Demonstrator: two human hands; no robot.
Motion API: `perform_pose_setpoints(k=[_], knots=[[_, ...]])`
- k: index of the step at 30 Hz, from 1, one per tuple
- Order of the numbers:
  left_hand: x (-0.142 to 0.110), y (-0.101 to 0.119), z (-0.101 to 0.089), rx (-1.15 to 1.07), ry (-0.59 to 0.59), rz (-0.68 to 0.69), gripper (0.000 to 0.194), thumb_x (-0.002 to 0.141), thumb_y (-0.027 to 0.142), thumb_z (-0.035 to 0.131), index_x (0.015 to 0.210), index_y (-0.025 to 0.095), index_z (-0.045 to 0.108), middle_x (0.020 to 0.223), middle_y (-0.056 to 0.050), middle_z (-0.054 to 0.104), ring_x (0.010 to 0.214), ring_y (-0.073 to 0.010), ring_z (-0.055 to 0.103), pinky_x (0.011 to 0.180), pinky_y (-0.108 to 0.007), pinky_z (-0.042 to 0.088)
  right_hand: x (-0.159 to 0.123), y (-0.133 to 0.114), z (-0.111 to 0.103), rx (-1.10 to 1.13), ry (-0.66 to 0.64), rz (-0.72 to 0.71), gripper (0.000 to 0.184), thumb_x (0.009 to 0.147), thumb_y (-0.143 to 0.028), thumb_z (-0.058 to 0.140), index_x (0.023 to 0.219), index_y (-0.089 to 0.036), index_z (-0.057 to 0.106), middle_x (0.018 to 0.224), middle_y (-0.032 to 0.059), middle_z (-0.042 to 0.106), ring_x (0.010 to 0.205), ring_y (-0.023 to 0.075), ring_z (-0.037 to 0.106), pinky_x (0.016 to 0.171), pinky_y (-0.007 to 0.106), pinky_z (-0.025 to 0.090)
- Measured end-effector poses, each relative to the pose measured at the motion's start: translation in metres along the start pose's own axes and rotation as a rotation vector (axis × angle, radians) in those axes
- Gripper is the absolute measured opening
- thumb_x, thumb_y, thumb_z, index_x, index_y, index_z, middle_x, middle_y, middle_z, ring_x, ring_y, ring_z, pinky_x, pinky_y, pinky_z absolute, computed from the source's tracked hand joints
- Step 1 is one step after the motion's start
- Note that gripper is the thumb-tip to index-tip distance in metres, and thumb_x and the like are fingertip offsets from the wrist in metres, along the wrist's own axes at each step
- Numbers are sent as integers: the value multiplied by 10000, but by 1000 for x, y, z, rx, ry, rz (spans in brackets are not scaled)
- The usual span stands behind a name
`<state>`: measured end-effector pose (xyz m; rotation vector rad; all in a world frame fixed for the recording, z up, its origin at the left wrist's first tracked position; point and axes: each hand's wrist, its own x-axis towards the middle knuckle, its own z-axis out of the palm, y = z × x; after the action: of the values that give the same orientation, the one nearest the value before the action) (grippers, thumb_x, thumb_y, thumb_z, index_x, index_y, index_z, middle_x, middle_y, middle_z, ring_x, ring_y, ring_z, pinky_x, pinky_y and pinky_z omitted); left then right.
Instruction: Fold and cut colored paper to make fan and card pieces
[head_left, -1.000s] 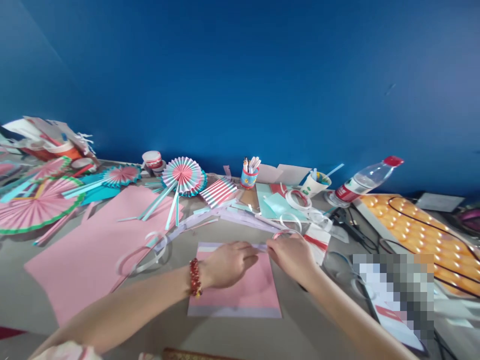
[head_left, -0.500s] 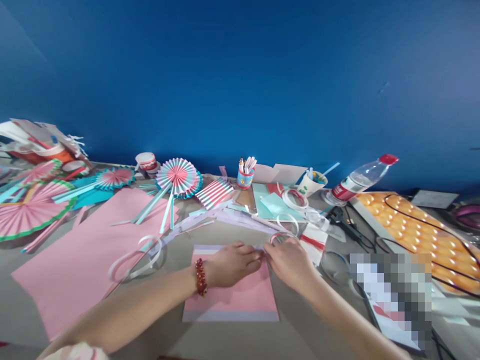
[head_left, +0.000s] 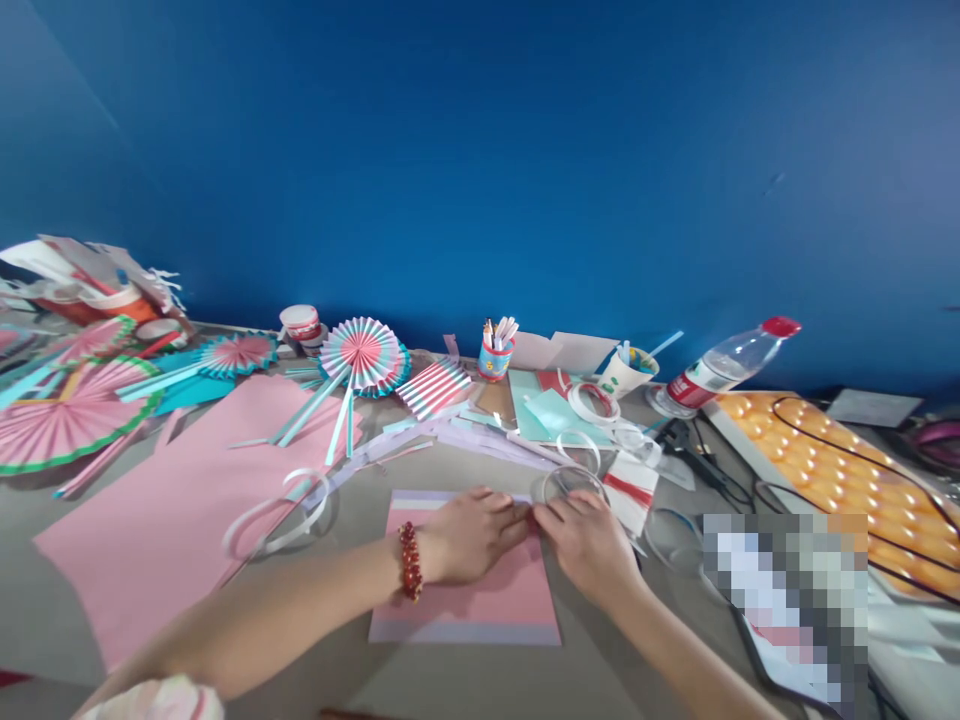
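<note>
A pink paper sheet (head_left: 465, 610) with pale lavender bands along its near and far edges lies flat before me. Across its upper part rests my left hand (head_left: 480, 535), fingers lying on the paper and pointing right, a red beaded bracelet (head_left: 410, 562) at the wrist. My right hand (head_left: 589, 545) is at the sheet's far right corner, its fingers curled and closed close to the left fingertips. Whatever its fingertips hold is hidden. Just beyond its knuckles lies a clear ring like a tape roll (head_left: 574, 484); whether they touch, I cannot tell.
Large pink paper (head_left: 150, 500) and pleated paper fans (head_left: 360, 355) lie left. Behind are a pen cup (head_left: 496, 358) and lavender strips (head_left: 382, 440). To the right are a white card with red thread (head_left: 628, 490), a tilted bottle (head_left: 720, 372), cables and an orange padded sheet (head_left: 847, 460).
My right hand has drawn slightly nearer to me, uncovering more of the clear ring. The left hand stays on the sheet. The whole view has shifted a little.
</note>
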<state>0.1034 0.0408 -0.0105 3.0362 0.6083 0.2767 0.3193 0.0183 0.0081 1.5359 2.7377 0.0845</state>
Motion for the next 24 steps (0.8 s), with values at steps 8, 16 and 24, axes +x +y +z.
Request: perform_pose_setpoints(k=[8,16,24], knots=[[-8,-2,4,-13,18,0,405,960,217,430,1361,178,478,1460,-68,480,1274,-220,438,1007,-350,345,-28,18,-6,159,257,272,279,992,-288,377,953,-207,642,865,51,717,747,200,655,683,288,439],[-4,-1,-26,-368,168,-116,241,965,288,494,1188,236,572,1311,-59,595,1104,-205,535,929,-336,405,-44,-2,-29,395,233,162,296,990,-238,354,1134,-243,612,1164,65,696,938,176,702,763,247,528],[-4,28,-68,-673,469,-337,107,944,278,560,924,181,603,918,-44,656,920,-186,584,854,-313,428,-36,-34,-57,449,213,60,320,984,-193,333,1129,-237,615,1051,82,718,873,183,700,713,249,520]])
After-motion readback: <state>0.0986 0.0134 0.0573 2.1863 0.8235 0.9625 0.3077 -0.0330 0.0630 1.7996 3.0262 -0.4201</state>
